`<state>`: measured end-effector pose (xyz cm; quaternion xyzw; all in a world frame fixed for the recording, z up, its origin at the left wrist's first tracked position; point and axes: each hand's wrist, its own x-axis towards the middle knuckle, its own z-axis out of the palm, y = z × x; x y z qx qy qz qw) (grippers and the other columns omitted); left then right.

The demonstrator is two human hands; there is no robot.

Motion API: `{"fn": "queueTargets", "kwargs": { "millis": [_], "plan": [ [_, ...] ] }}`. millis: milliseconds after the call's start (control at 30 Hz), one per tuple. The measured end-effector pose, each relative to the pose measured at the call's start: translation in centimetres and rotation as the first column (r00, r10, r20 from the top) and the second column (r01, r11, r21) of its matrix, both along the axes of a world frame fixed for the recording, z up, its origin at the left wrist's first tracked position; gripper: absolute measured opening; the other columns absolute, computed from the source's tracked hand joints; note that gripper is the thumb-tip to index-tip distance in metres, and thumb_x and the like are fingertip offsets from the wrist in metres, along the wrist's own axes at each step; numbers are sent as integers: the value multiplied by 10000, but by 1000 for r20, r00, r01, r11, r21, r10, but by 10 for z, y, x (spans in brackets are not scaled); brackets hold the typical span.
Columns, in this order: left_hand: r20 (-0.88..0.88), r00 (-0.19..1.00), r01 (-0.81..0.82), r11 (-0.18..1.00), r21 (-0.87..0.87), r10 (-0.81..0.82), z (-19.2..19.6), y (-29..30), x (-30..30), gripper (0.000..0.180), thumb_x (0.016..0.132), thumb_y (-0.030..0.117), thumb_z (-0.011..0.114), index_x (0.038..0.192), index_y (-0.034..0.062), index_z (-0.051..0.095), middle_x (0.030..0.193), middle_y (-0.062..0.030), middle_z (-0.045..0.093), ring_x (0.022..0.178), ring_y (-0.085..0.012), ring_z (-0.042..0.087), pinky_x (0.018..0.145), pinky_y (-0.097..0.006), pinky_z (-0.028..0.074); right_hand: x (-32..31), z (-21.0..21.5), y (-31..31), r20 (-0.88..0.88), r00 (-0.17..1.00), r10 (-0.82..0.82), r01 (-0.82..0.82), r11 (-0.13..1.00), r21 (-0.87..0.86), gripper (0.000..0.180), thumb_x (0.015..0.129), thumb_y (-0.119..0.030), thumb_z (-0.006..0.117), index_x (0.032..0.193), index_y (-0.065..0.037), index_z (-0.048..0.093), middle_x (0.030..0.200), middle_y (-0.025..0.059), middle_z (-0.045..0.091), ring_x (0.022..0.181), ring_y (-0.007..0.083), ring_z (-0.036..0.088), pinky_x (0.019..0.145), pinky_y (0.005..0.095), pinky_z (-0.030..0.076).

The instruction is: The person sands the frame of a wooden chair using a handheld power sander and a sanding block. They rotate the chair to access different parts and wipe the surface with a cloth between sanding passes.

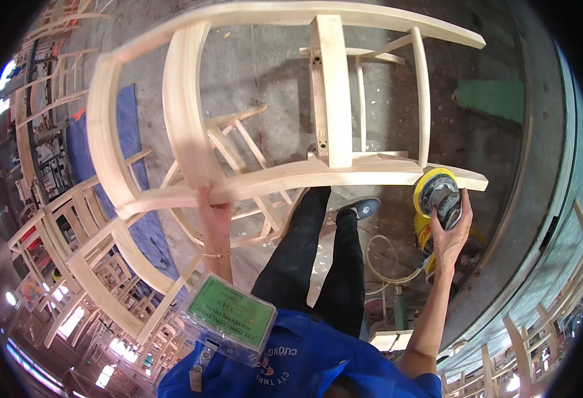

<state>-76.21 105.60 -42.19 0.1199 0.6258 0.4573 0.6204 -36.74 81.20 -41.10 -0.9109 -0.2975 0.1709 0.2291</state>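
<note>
A bare wooden chair frame (278, 178) lies across the view in front of me, its curved back at the left and its legs at the right. My left hand (214, 215) is wrapped round the near side rail where the broad back slat (188, 106) meets it; part of the fingers is behind the wood. In my right hand (452, 229) is a round power sander (440, 196) with a yellow-rimmed pad. The pad's edge is at the near leg, close to its end; whether it touches the wood I cannot tell.
Below the frame stands another wooden chair frame (245, 179). More frames (99, 265) crowd the left, by a blue sheet (129, 132). A pale hose (387, 282) coils on the floor near my shoe (365, 208). At the right runs a curved-looking bench edge (537, 219), with a green piece (490, 99) beside it.
</note>
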Motion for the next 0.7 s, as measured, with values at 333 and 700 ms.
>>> {"fn": "queueTargets", "kwargs": {
  "millis": [333,700],
  "plan": [
    [187,962,-154,963,-222,197,-80,-67,-81,317,802,161,677,1091,104,559,1092,-83,617,1033,-246,605,879,-407,525,-23,-1,24,98,974,206,-200,978,-66,811,656,-24,770,1381,-74,411,1165,200,523,1060,394,543,901,440,465],
    [167,909,-298,876,-379,381,-125,-137,-77,367,779,174,667,1120,88,564,1079,-89,628,973,-247,617,789,-384,537,-42,-36,27,-54,966,253,-258,954,-155,856,675,-88,775,1426,-100,365,1135,193,529,1068,376,549,887,454,475]
  ]
}}
